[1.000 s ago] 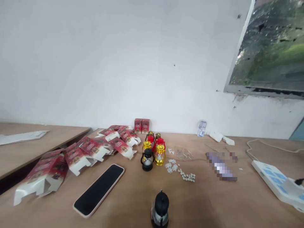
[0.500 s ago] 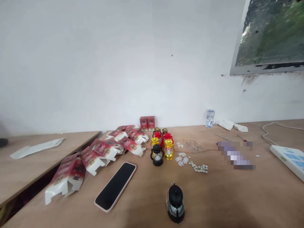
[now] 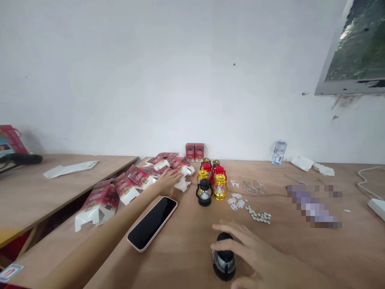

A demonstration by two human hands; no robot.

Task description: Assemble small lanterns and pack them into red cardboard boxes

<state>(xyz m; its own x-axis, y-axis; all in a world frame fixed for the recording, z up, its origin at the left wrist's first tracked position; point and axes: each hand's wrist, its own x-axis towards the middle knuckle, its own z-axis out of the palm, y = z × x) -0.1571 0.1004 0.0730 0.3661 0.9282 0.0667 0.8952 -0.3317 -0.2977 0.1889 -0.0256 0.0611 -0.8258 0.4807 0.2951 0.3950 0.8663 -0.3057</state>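
My left hand (image 3: 167,181) reaches across to the pile of red-and-white cardboard boxes, over the nearest box (image 3: 182,184) at the right end. Its fingers are stretched out; whether they touch the cardboard I cannot tell. At the front of the table, my right hand (image 3: 248,249) is spread over a small black lantern (image 3: 224,263), thumb and fingers apart around its top. The lantern stands upright. Farther back stands a group of small lanterns: a black one (image 3: 205,192), gold ones (image 3: 220,188), red ones (image 3: 218,171) and dark bronze ones.
A phone (image 3: 152,224) lies left of centre. Right of the lantern group are white plastic pieces (image 3: 236,202), round button-like discs (image 3: 260,216) and thin metal pieces (image 3: 253,187). Two closed red boxes (image 3: 195,152) and a clear bottle (image 3: 279,152) stand by the wall.
Both hands have come into view, the left over the boxes and the right over the front lantern. The view has swung left, so most things sit farther right.
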